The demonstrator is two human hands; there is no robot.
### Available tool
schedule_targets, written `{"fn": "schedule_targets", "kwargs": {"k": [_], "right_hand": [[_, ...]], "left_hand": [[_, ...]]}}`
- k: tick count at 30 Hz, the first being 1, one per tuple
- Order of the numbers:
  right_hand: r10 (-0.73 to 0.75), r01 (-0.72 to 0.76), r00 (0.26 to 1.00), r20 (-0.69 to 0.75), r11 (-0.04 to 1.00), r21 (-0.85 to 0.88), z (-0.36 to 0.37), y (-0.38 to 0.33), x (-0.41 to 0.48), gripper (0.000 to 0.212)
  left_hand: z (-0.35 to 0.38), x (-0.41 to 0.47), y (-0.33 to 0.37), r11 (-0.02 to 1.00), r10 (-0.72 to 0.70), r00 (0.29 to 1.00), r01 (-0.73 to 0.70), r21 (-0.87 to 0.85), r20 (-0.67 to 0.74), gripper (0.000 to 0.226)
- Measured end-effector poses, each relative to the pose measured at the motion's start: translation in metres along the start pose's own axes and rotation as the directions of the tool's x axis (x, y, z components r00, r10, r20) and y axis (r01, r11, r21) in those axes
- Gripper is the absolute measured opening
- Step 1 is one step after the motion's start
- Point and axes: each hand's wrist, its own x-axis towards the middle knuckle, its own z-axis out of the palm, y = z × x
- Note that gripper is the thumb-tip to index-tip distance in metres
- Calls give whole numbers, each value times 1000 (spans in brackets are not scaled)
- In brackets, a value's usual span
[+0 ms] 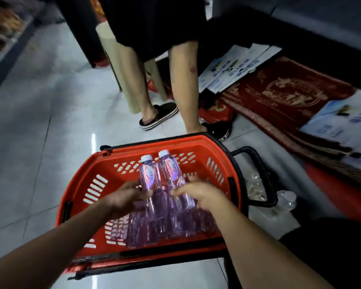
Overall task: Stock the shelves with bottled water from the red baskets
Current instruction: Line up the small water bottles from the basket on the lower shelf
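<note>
- The left hand (125, 197) curls around the first bottle (149, 177) and the right hand (200, 195) around the second bottle (171, 171). Both bottles are cap-up inside the red basket (175, 142), above the spare bottles (154, 228) lying flat.
- Best lifted straight up, clear of the rim.
- Bystander's legs (188, 90) stand just beyond the basket, the black handle (261, 170) juts right, and open floor (40, 122) lies left.
</note>
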Motion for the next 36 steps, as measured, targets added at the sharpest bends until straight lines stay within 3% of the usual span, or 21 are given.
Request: {"fn": "schedule_targets", "kwargs": {"k": [3, 5, 8, 13, 15, 18, 20, 23, 27, 31, 36], "right_hand": [[-157, 161, 984, -86, 986, 36, -24, -21, -38, 59], [-228, 238, 964, -135, 969, 64, -45, -29, -67, 65], [-336, 369, 918, -211, 919, 140, -72, -27, -111, 40], [-483, 562, 788, -381, 818, 125, -118, -11, -212, 37], [-540, 636, 716, -443, 766, 94, -140, -1, -256, 41], [-613, 735, 607, -505, 675, 64, -171, 22, -319, 44], [-648, 789, 535, -543, 613, 45, -193, 37, -354, 44], [-653, 811, 480, -586, 586, 11, -230, 58, -402, 44], [-631, 800, 387, -673, 592, -95, -284, 85, -438, 43], [-593, 789, 239, -769, 581, -203, -331, 113, -452, 40], [-591, 722, 27, -807, 569, -393, -370, 143, -468, 45]], "left_hand": [[34, -19, 33, 987, 142, 987, -137, -79, 75, 31], [58, -30, 54, 972, 221, 964, -204, -118, 150, 39], [98, -47, 88, 944, 329, 898, -305, -127, 293, 69], [188, -78, 122, 889, 448, 769, -436, -138, 456, 77], [231, -92, 130, 869, 469, 715, -478, -126, 518, 72], [301, -115, 137, 844, 469, 633, -526, -104, 615, 42], [346, -128, 141, 830, 469, 596, -549, -95, 652, 40], [409, -137, 140, 812, 491, 540, -567, -136, 683, 52], [497, -145, 133, 792, 520, 492, -584, -178, 699, 49], [582, -140, 125, 771, 543, 488, -613, -174, 684, 30], [667, -124, 119, 747, 544, 435, -641, -178, 717, 32]]}}
